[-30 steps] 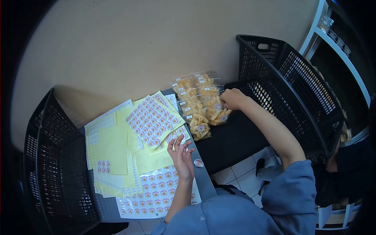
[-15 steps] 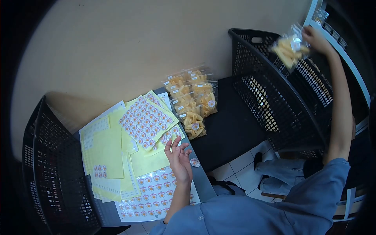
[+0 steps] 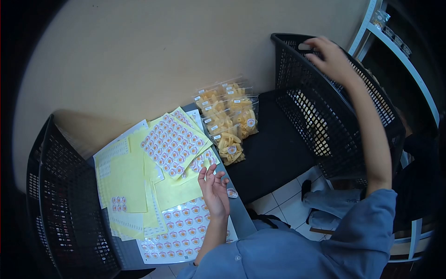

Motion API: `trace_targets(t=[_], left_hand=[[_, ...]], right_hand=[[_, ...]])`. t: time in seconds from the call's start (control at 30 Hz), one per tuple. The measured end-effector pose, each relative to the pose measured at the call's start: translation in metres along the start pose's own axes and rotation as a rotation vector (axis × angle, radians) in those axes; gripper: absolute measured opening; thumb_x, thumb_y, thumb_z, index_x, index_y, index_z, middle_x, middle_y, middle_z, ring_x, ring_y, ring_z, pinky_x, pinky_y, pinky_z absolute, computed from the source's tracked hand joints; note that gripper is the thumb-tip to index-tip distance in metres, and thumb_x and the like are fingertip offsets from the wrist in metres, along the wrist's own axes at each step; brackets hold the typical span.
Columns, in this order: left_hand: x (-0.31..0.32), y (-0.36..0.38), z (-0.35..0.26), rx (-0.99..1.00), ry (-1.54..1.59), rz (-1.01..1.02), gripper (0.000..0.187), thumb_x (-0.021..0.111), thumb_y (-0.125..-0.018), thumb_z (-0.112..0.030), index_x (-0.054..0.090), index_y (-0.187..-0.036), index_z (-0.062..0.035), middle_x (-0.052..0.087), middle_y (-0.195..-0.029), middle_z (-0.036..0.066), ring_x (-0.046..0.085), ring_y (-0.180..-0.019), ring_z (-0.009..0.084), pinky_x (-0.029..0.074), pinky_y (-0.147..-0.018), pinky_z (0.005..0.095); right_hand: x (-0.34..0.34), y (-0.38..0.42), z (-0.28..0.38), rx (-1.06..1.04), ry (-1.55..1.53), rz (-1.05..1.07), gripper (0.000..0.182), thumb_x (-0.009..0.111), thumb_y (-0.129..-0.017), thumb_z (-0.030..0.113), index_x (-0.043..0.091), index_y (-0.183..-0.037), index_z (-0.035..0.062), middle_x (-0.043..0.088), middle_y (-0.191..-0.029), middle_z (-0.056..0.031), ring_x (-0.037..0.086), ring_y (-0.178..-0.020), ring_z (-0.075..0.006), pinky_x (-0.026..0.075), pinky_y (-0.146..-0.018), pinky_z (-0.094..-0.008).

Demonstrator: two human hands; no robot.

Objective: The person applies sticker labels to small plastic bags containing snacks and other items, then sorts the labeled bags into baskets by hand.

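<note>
My right hand [image 3: 331, 59] is over the black basket [image 3: 334, 102] on the right, near its handle slot. Its thumb and fingers are apart, with nothing visible between them. Palm up and fingers loosely curled but apart, my left hand [image 3: 215, 195] hovers above the sticker sheets [image 3: 174, 144] at the table's edge. Just right of it is a single round sticker [image 3: 232, 193]; whether it touches the table is hard to tell. Clear bags of yellow, tube-shaped snacks [image 3: 230, 149] lie in overlapping rows beyond the sheets, some with a round sticker.
Another black basket [image 3: 69, 200] stands left of the table [image 3: 244, 216]. The snack bags rest beside a black surface [image 3: 267, 153]. At far right is a metal shelf [image 3: 404, 56]. A person's jeans-clad leg [image 3: 334, 204] shows below the right basket.
My right hand has let go of the snack bag it held over the right basket; that bag is out of sight. The hand has moved left and slightly down. My left hand barely moved.
</note>
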State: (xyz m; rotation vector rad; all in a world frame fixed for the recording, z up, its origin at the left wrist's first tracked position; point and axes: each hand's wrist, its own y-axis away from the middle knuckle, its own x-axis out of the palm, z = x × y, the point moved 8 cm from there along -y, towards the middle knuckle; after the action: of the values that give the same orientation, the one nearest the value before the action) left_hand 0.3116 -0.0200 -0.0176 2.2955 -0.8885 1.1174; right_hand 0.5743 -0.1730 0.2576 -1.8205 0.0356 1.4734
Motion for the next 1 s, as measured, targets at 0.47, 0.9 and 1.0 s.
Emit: trace_targets(t=[0.47,0.9,1.0], left_hand=[[-0.009,-0.003,-0.003,-0.019,0.027,-0.063,0.029,0.045,-0.082,-0.016,0.034,-0.109,-0.0105,0.043,-0.105,0.006,0.045,-0.084,0.0134,0.038,-0.07,0.0278],[-0.008,-0.002,0.001,-0.047,0.074,-0.048,0.029,0.043,-0.083,-0.014,0.033,-0.11,-0.0082,0.042,-0.104,0.008,0.046,-0.083,0.0142,0.037,-0.068,0.0269],[-0.008,-0.001,0.001,-0.052,0.071,-0.06,0.029,0.043,-0.083,-0.014,0.033,-0.11,-0.0081,0.042,-0.104,0.008,0.045,-0.083,0.0139,0.037,-0.068,0.0268]], right_hand=[[0.229,0.044,0.092,-0.242,0.033,0.388,0.027,0.061,-0.066,0.013,0.055,-0.091,0.0047,0.053,-0.093,-0.0106,0.052,-0.09,-0.025,0.04,-0.078,-0.0352],[-0.107,-0.01,-0.076,0.343,0.419,-0.348,0.017,0.052,-0.076,0.015,0.055,-0.082,-0.0006,0.056,-0.068,-0.0137,0.056,-0.059,-0.0193,0.044,-0.058,-0.0297],[-0.086,0.005,-0.102,0.484,0.431,-0.223,0.021,0.051,-0.074,0.018,0.058,-0.083,-0.0002,0.058,-0.08,-0.0194,0.058,-0.077,-0.0297,0.045,-0.069,-0.0359]])
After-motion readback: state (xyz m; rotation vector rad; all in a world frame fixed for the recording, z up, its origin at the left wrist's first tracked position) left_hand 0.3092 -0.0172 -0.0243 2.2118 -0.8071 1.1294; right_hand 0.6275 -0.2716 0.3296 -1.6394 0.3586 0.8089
